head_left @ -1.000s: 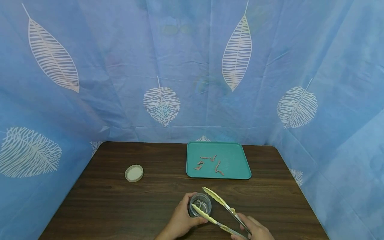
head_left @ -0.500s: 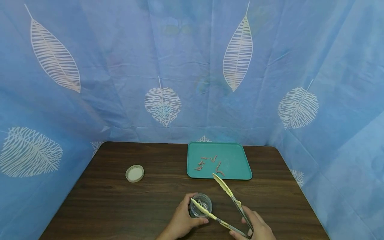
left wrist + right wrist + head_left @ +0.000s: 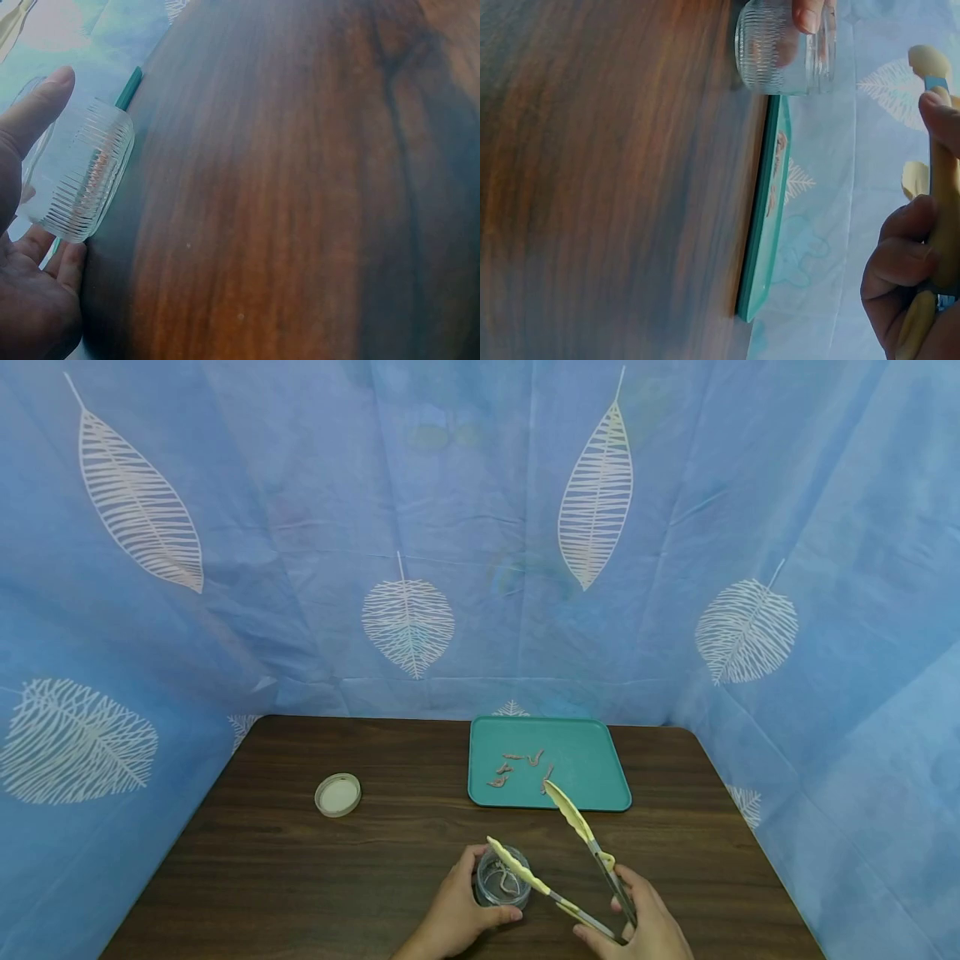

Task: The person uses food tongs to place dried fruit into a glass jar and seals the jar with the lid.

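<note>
My left hand [image 3: 450, 906] holds a small clear glass jar [image 3: 504, 900] on the table, thumb and fingers round its sides. Pale stringy shapes show inside the jar. Ribbed glass of the jar [image 3: 90, 172] shows in the left wrist view. My right hand [image 3: 647, 917] grips metal tongs [image 3: 574, 820] with yellow scalloped tips, their arms spread wide. One tip crosses over the jar's mouth in the head view; the other overlaps the tray's front edge. Nothing is pinched between the tips. Several thin pinkish worm-like pieces [image 3: 499, 782] lie on the green tray [image 3: 596, 772].
A round pale jar lid [image 3: 337, 795] lies at the left of the dark wooden table [image 3: 300, 877]. The tray stands near the table's back edge, right of centre. Behind hangs a blue curtain [image 3: 480, 627] with white leaf prints.
The tongs have shifted up and to the right, and one tip has come over the tray's front edge. The left hand keeps the jar in nearly the same place.
</note>
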Demonstrator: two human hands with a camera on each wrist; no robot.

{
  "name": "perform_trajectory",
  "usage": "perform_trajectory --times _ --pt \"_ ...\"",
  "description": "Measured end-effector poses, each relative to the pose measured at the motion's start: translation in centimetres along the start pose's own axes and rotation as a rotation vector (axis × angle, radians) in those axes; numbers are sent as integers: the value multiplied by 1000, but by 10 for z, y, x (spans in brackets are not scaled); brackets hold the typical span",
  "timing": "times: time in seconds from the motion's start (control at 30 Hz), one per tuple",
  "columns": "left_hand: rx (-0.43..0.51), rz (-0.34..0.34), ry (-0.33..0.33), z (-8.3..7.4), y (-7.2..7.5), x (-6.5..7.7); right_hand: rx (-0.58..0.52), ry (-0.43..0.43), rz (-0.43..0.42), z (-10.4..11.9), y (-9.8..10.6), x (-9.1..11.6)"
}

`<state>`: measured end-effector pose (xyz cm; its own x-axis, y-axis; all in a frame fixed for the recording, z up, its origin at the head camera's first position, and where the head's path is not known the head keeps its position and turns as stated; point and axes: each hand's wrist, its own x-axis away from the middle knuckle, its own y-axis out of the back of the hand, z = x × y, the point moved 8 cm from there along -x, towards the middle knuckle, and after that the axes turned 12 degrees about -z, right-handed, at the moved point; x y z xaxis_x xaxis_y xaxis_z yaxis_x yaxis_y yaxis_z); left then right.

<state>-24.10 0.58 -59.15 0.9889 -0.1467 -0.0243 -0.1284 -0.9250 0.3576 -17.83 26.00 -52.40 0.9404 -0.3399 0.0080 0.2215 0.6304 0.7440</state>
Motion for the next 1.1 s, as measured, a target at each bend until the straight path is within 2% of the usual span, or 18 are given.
perform_trajectory --times 0.2,0.47,0.87,1.1 --pt "22 -5 -12 0 0 0 82 47 -15 8 6 -3" --pt "15 -21 0 1 1 0 96 77 -63 13 17 -11" --pt "19 -15 19 4 -1 -2 106 53 -65 5 24 -43" --pt "20 -13 27 6 -1 -3 139 130 -58 1 20 -59"
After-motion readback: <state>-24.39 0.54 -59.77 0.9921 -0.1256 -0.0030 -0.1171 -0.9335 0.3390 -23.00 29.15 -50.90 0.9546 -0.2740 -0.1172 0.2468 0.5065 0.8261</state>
